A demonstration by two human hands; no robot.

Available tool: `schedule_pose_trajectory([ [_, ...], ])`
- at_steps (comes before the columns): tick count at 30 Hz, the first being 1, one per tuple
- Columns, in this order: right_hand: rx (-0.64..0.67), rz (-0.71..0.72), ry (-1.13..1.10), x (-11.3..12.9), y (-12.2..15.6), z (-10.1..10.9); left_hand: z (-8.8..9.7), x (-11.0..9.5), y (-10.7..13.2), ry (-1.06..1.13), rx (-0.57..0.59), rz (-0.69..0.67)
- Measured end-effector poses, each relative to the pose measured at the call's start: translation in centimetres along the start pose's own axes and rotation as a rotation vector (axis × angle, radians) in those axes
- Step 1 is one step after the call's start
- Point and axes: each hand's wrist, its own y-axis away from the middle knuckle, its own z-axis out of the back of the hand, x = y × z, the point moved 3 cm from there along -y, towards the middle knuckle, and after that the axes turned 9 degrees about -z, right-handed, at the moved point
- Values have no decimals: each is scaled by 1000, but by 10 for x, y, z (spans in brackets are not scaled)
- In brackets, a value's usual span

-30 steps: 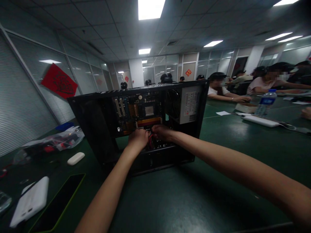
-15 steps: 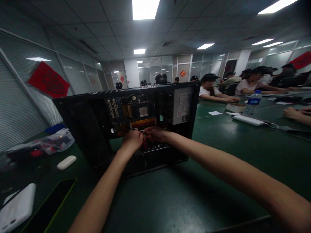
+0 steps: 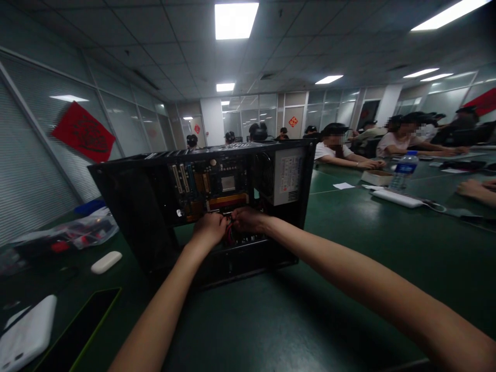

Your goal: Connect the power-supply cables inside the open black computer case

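A black computer case (image 3: 248, 264) stands on the green table with its side open towards me. Inside it I see the motherboard (image 3: 240, 170) and, at upper right, the silver power supply (image 3: 287, 178). Both of my hands reach into the lower middle of the case, fingertips nearly meeting. My left hand (image 3: 211, 227) is closed, back towards me, and what its fingers pinch is hidden. My right hand (image 3: 248, 219) is closed on thin red and dark cables (image 3: 229, 233), which hang between the hands. The cable ends are too dark to make out.
On the left lie a plastic bag of parts (image 3: 77, 232), a white oval case (image 3: 106, 262), a white phone (image 3: 29, 330) and a dark green-edged slab (image 3: 81, 330). At right are a bottle (image 3: 403, 170), a small box (image 3: 376, 176), a white power bank (image 3: 397, 197) and seated people.
The view has tilted slightly upward, so the scene sits a little lower. Both hands stay close together at the cables, with only small finger shifts.
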Motion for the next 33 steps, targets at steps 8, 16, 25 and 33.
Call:
schedule_pose_trajectory([
  [8, 34, 13, -28, -2, -7, 2, 3, -3, 2, -17, 8, -13],
  [16, 16, -14, -47, -1, -4, 0, -1, -2, -1, -44, 5, -24],
  [25, -13, 2, -32, -1, -1, -1, -4, 0, -2, -44, 17, -33],
  [33, -72, 48, 5, 1, -4, 1, 0, -6, -1, -46, 29, -15],
])
